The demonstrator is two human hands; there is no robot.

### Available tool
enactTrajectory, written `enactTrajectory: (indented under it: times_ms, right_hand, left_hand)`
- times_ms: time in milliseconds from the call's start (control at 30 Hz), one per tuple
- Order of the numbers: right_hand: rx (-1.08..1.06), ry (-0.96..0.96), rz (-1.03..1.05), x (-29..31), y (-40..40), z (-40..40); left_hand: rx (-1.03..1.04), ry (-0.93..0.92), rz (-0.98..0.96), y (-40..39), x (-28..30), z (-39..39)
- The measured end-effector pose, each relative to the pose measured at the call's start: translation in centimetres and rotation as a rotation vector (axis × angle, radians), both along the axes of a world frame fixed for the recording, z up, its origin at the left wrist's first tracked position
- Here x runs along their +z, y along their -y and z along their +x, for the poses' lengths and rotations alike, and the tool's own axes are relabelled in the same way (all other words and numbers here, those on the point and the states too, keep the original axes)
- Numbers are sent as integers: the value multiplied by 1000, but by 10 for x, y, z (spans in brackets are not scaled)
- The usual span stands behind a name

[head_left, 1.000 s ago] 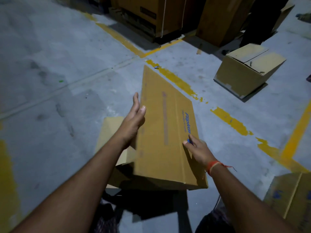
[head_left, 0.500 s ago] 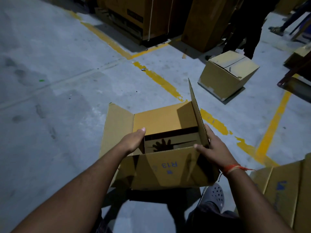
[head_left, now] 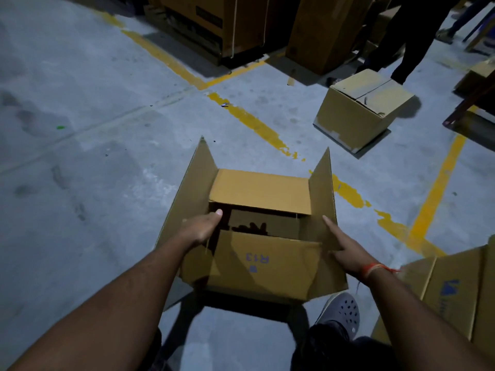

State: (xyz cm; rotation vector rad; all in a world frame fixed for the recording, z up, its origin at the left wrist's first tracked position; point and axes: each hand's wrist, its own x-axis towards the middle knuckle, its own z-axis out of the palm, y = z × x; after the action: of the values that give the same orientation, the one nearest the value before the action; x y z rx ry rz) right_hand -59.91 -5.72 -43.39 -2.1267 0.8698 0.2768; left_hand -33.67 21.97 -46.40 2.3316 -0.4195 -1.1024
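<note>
On the box the left flap now stands upright too, left hand and right hand flat against both flaps, likely to fold them.

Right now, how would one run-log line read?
object: cardboard box marked R13, top open | left hand: touches raised left flap | right hand: forefinger on raised right flap
</note>
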Motion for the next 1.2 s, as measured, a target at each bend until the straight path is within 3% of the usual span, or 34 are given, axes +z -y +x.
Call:
enactTrajectory:
  times_ms: [133,333,400,467,600,833,1033,1200]
  right_hand:
    - [-24,-136,-28,-35,-11,13]
    - [-121,-387,-400,-57,-6,26]
    - [27,-470,-678,-58,-9,27]
    - [165,-430,-748,-62,-14,34]
    - [219,-444,-634,-72,-22,56]
    - [-35,-446,-372,-115,14,74]
    - [-254,-220,214,-158,11,64]
    - [-239,-163,287,-185,-2,73]
  left_hand:
    - [-155,213,177,-7,-36,28]
    - [-118,331,265,-14,-29,39]
    - [-103,344,303,-22,-44,53]
    - [-82,358,291,-30,-66,69]
    - [-41,289,230,-30,-86,82]
    - [10,157,76,-14,-118,89]
    - [140,-52,-18,-13,-152,95]
    - [74,-154,-45,-6,-177,94]
